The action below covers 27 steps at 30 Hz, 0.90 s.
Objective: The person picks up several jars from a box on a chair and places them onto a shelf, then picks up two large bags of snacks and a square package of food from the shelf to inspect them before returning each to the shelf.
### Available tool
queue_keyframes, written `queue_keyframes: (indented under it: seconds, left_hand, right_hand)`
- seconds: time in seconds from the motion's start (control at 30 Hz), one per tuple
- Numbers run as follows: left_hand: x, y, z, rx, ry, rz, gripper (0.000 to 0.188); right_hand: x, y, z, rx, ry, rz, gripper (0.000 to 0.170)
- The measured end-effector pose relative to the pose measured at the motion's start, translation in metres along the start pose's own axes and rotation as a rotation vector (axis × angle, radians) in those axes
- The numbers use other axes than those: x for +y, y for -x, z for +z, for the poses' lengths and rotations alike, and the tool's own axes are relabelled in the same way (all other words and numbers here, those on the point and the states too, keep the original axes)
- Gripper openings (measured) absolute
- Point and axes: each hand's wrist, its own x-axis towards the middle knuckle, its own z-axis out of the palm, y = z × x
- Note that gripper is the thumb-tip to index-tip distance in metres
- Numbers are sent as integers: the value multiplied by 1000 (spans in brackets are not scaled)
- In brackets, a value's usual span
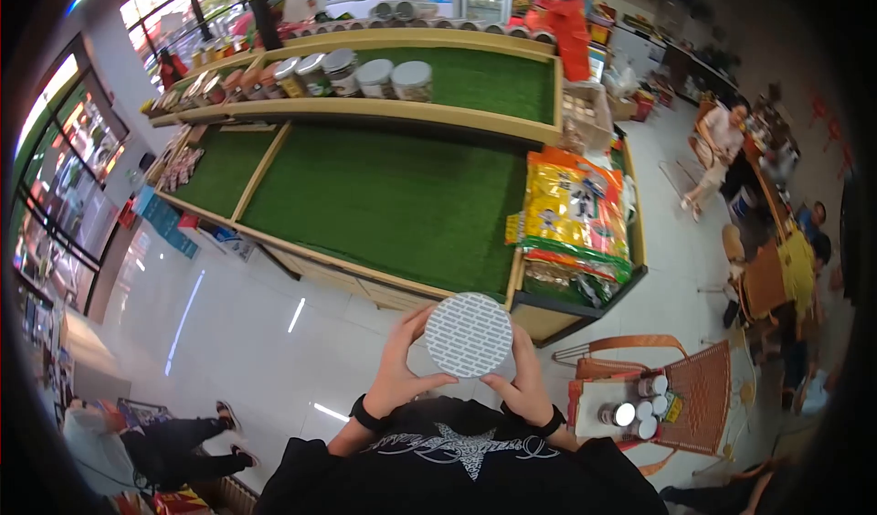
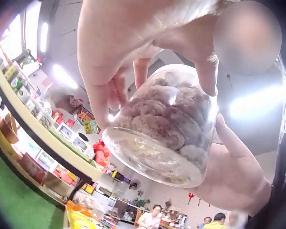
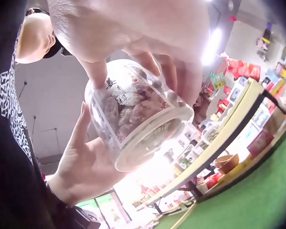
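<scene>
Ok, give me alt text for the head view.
The left hand and right hand hold a jar, its patterned lid toward the camera, before a green-lined display stand. More jars stand on its upper shelf; a yellow bag lies at right.

Left grip [image 1: 396, 367], right grip [image 1: 527, 373], both curled

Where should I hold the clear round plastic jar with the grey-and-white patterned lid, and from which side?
Hold the jar by its curved side wall, below the lid, from left and right, where the left hand and right hand sit. The body is round, roughly upright, lid facing up, so an opposed grip should probably steady it.
</scene>
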Motion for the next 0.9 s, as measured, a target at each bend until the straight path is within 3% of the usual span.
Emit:
queue_keyframes:
  seconds: [0.03, 0.1, 0.23, 0.4, 0.53, 0.73, 0.8, 0.9]
  left_hand:
    - [-1, 0, -15, 20, -6, -11, 91]
    - [-1, -3, -44, 27, -333, -38, 89]
    - [0, -19, -81, 44, -393, -3, 88]
    - [-24, -36, -95, 114, -102, -101, 85]
    - [-42, -67, -105, 65, 7, -127, 83]
    - [-69, -146, -123, -39, -124, -97, 88]
    - [-71, -173, -127, -64, -95, -137, 91]
    - [-88, -204, -133, -64, -97, -109, 95]
  right_hand:
    - [1, -11, 13, -12, -41, 11, 83]
    - [4, -32, 35, -38, -87, 12, 83]
    - [-2, -71, 61, -53, -100, -12, 84]
    - [8, -100, 91, 34, -263, 142, 81]
    - [35, -133, 98, 65, -302, 117, 80]
    - [71, -202, 91, 116, -289, 117, 75]
    - [77, -229, 85, 131, 87, 35, 73]
    - [86, -263, 86, 111, -114, 95, 74]
